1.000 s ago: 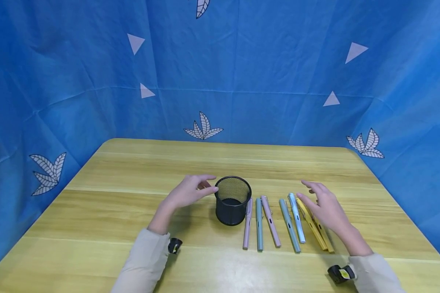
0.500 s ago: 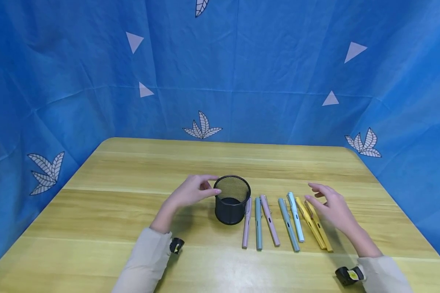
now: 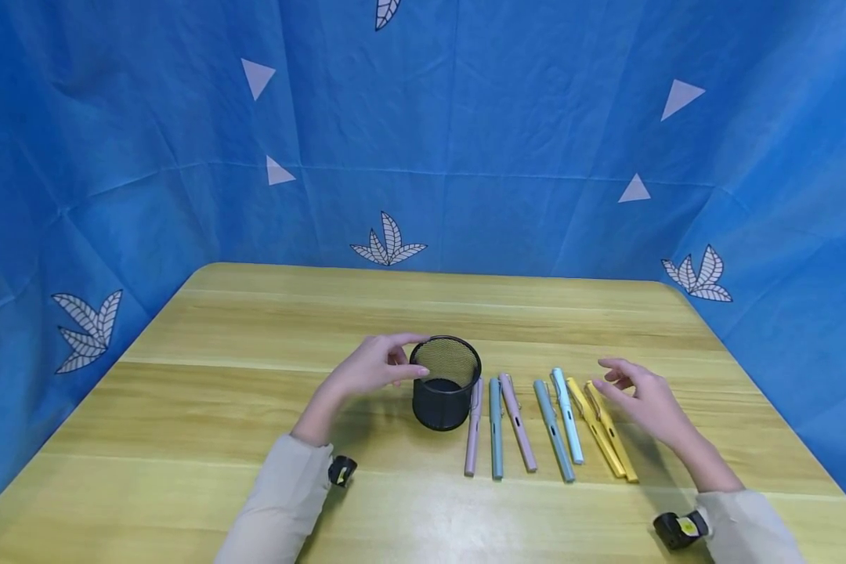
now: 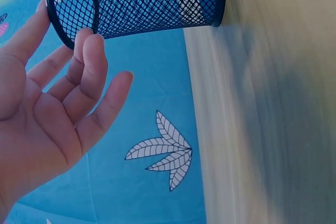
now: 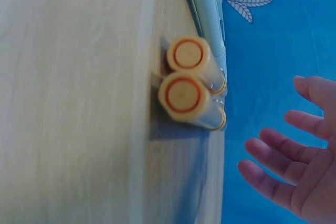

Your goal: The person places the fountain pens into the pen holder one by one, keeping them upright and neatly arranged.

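A black mesh pen holder (image 3: 446,409) stands upright on the table. My left hand (image 3: 368,366) is at its left side, thumb and index finger apart at the rim; in the left wrist view, the fingertips meet the rim of the mesh holder (image 4: 147,6), the other fingers loosely bent. To the right of the yellow pens, my right hand (image 3: 645,398) hovers with relaxed fingers and holds nothing. Two yellow pens (image 3: 598,429) lie side by side nearest to it; the right wrist view shows the round ends of these yellow pens (image 5: 184,95) from close up.
Left of the yellow pens lie a light blue pen (image 3: 568,417), a blue-green pen (image 3: 554,432), two purple pens (image 3: 519,427) and a teal pen (image 3: 497,432). The wooden table (image 3: 289,305) ends at a blue patterned cloth (image 3: 507,141) behind.
My left hand has moved slightly right, onto the pen holder's rim. My right hand has drawn away to the right from above the yellow pens. Holder and pens lie as before.
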`<state>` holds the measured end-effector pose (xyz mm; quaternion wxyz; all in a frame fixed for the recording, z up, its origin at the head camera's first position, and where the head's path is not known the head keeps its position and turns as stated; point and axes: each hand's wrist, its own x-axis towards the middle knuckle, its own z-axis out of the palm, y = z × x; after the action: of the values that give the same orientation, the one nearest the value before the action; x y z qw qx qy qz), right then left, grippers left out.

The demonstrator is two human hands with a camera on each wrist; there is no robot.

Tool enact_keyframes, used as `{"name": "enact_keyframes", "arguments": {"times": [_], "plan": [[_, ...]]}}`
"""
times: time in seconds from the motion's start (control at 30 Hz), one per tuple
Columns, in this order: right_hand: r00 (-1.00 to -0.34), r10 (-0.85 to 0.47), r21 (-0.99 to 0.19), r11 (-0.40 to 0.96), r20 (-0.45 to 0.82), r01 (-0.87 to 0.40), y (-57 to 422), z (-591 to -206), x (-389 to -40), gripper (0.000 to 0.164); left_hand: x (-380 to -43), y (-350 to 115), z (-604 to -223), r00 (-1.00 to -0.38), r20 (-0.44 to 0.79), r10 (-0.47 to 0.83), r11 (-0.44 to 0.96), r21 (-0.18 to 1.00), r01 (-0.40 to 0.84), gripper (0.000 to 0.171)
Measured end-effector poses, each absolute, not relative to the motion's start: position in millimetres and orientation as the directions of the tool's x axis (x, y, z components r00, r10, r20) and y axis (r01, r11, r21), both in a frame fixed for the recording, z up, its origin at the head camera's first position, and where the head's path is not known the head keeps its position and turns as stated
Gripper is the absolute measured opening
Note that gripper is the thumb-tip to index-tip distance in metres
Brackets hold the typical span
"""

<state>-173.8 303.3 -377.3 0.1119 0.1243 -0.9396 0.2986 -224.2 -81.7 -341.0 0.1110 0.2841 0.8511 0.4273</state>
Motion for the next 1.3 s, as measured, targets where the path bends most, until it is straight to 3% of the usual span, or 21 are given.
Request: {"name": "enact_keyframes", "arguments": {"times": [0.23, 0.43, 0.67, 0.93, 1.3], "plan": [[-0.963, -0.173, -0.553, 0.791, 0.207, -0.261, 313.6, -380.5, -174.3, 0.040, -226.6, -80.1, -344.3, -0.791, 0.018, 0.612, 0.444, 0.820, 0.362, 0.059], [-0.975, -0.193, -0.644, 0.733, 0.112, -0.219, 321.8, -382.7, -176.6, 0.045, -228.1, -79.3, -344.5, -0.783, 0.002, 0.622, 0.444, 0.823, 0.355, 0.065], [-0.972, -0.225, -0.717, 0.688, -0.064, -0.112, 328.8, -384.7, -181.6, 0.061, -228.9, -78.5, -345.7, -0.782, -0.021, 0.623, 0.443, 0.834, 0.330, 0.068], [-0.919, -0.332, -0.790, 0.612, -0.212, -0.039, 337.8, -386.1, -186.3, 0.068, -227.4, -77.1, -344.8, -0.781, -0.034, 0.623, 0.438, 0.843, 0.312, 0.070], [-0.857, -0.420, -0.797, 0.604, -0.300, -0.016, 344.1, -388.5, -193.4, 0.074, -227.9, -75.1, -343.8, -0.780, -0.083, 0.620, 0.414, 0.879, 0.236, 0.073]]}}
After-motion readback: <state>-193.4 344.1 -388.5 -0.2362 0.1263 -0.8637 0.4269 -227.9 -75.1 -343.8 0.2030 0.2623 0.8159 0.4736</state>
